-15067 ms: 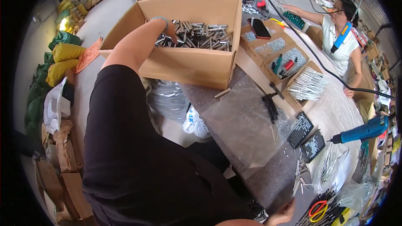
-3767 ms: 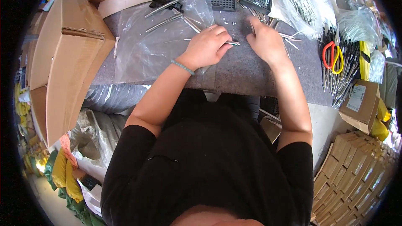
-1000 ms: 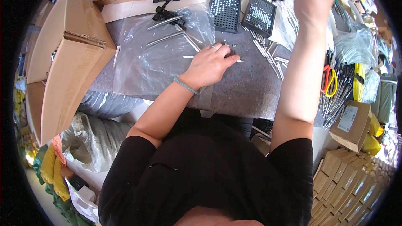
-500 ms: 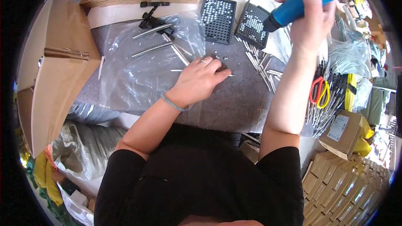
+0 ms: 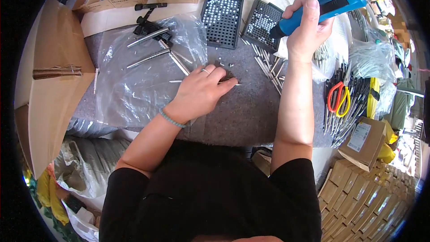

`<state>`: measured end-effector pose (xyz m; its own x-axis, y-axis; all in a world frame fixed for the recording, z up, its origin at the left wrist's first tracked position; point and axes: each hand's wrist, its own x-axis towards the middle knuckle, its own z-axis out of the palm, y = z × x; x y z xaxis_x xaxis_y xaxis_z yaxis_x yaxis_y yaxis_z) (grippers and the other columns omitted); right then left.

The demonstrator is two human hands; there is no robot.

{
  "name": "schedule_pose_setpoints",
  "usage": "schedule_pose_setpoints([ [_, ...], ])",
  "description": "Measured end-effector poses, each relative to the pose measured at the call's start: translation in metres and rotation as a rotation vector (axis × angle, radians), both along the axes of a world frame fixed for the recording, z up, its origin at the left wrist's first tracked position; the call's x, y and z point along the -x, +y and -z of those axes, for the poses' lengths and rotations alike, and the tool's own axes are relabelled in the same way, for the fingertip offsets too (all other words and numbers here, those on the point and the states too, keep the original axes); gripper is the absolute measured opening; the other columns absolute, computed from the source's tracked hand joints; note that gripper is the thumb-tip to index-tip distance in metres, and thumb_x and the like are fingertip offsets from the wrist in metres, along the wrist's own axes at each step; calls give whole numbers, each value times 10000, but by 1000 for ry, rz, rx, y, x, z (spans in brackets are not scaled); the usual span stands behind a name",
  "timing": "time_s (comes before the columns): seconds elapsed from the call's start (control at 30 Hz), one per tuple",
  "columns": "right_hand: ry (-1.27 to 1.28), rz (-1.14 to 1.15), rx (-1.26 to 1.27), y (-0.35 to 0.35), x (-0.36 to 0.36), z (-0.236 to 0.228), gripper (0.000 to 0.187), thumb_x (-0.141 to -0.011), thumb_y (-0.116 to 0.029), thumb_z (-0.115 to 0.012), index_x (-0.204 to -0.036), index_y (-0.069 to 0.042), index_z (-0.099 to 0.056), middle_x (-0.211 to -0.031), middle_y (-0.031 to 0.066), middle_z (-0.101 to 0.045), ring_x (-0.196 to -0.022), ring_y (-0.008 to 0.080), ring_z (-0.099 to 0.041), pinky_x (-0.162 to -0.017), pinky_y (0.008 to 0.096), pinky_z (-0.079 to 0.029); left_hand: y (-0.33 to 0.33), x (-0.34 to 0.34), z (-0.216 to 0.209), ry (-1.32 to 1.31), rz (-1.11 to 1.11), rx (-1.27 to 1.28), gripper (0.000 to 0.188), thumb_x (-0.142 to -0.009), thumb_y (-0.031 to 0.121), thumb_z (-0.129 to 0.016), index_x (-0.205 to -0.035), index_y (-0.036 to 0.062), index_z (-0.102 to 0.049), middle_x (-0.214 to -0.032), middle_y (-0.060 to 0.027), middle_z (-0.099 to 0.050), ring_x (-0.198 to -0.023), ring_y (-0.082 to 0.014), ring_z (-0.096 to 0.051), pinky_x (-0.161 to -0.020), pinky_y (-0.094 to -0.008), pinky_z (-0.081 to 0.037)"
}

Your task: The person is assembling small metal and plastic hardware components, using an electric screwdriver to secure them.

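Observation:
My right hand (image 5: 309, 33) is wrapped round a blue electric screwdriver (image 5: 333, 3). Its dark nose points down left, over the right edge of a black perforated tray (image 5: 263, 22) dotted with small silvery pieces. Whether the tip touches anything there is hidden. On the grey mat, my left hand (image 5: 198, 94) is closed palm-down over a thin metal rod (image 5: 175, 81); its ends stick out on both sides of the fingers. A few tiny metal bits (image 5: 230, 65) lie just beyond my fingertips. Another black tray (image 5: 221, 22) with silvery pieces sits left of the first.
A clear plastic sheet (image 5: 130, 85) lies at left with metal tubes (image 5: 148, 58) and a black clamp-like part on it. Loose rods (image 5: 268, 67) are right of centre. Red-and-yellow-handled scissors (image 5: 338, 98) rest on dark rods. A cardboard box (image 5: 58, 85) stands at left.
My right hand has come lower and closer to the tray, and the screwdriver's nose is nearer its right edge. My left hand keeps its hold on the rod. The whole view has shifted slightly.

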<state>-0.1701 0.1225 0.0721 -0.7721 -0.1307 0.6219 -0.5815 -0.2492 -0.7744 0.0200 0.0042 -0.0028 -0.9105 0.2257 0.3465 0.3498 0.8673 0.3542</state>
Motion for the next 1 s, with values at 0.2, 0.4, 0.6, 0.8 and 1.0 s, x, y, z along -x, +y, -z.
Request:
schedule_pose_setpoints([
  [0.2, 2, 10, 13, 0, 3, 9, 258, -861, -270, -600, -837, -29, -511, -652, 86, -574, -505, 144, -542, -479, 249, -431, 1, 0, 0, -32, -8, -15, 310, -707, 90, -585, -1010, 127, -642, -856, -26, -501, -843, -195, -517, -721, -328, -429],
  [0.4, -5, 18, 19, -2, 5, 10, 253, -859, -265, -602, -834, -30, -512, -652, 89, -576, -502, 150, -543, -480, 255, -436, 1, 0, -1, -34, -11, 4, 311, -708, 92, -588, -1013, 126, -639, -856, -27, -499, -855, -198, -513, -722, -330, -429],
  [0.6, -23, 5, 13, -1, 6, 12, 229, -862, -233, -593, -866, -24, -500, -663, 98, -576, -502, 158, -543, -481, 264, -443, 1, 0, -2, -43, -7, -16, 325, -704, 87, -590, -1024, 128, -634, -857, -27, -499, -861, -203, -511, -728, -334, -431],
  [0.8, 40, -103, -25, -1, 4, 15, 152, -866, -152, -566, -888, -22, -489, -687, 97, -574, -518, 161, -548, -491, 268, -448, 0, 0, -3, -28, -3, 0, 328, -698, 87, -596, -1021, 127, -634, -856, -28, -500, -862, -200, -513, -727, -331, -432],
  [1.0, 32, -64, -60, -4, 3, 12, 171, -866, -161, -574, -895, -19, -483, -680, 95, -570, -518, 159, -545, -493, 270, -450, 0, 0, -1, -15, -2, -23, 343, -685, 63, -607, -1022, 124, -640, -882, -41, -515, -846, -217, -532, -725, -332, -443],
])
